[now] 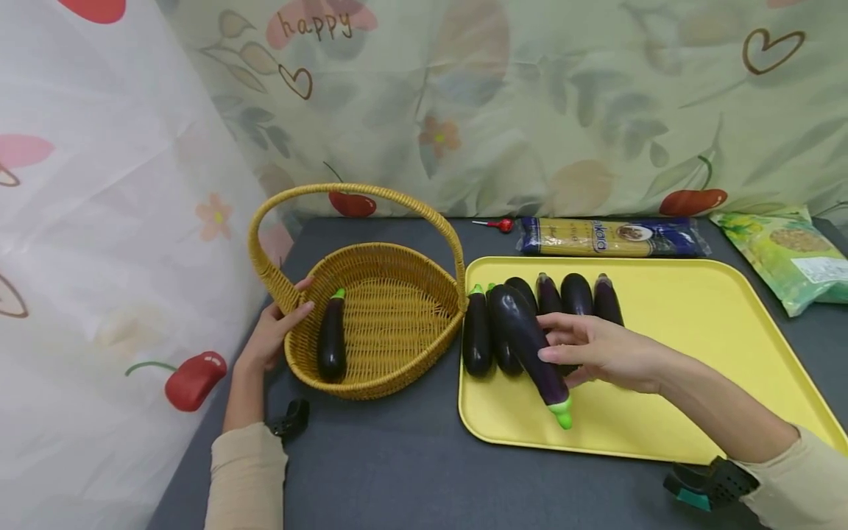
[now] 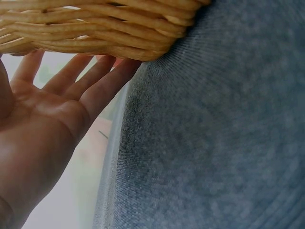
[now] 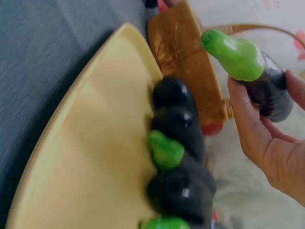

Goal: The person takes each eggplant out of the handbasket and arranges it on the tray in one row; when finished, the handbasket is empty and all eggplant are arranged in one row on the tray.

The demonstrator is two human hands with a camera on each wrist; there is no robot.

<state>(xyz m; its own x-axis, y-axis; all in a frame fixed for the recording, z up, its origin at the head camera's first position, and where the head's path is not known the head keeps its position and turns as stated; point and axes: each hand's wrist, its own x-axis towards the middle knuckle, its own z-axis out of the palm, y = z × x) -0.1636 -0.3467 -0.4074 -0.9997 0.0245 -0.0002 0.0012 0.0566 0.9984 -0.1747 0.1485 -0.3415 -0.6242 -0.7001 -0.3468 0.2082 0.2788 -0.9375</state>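
Note:
My right hand (image 1: pixel 599 353) pinches an eggplant (image 1: pixel 526 338) between thumb and fingers, raised over the tray, its green stem end tilted down toward me. In the right wrist view this eggplant (image 3: pixel 257 71) is apart from those below. Several other eggplants (image 1: pixel 477 335) lie side by side on the left part of the yellow tray (image 1: pixel 689 368). My left hand (image 1: pixel 268 338) holds the left rim of the wicker basket (image 1: pixel 391 383), thumb over the edge by the handle. Fingers (image 2: pixel 107 88) touch its outer wall in the left wrist view. One eggplant (image 1: pixel 333 338) lies inside the basket, on its left side.
Behind the tray lie a pack of spaghetti (image 1: pixel 609 237) and a red lollipop (image 1: pixel 503 224). A green bag (image 1: pixel 785 254) sits at the back right. Patterned cloth (image 1: pixel 497 96) hangs behind and to the left of the dark table (image 1: pixel 397 471). The basket's tall handle (image 1: pixel 371 190) arches over it.

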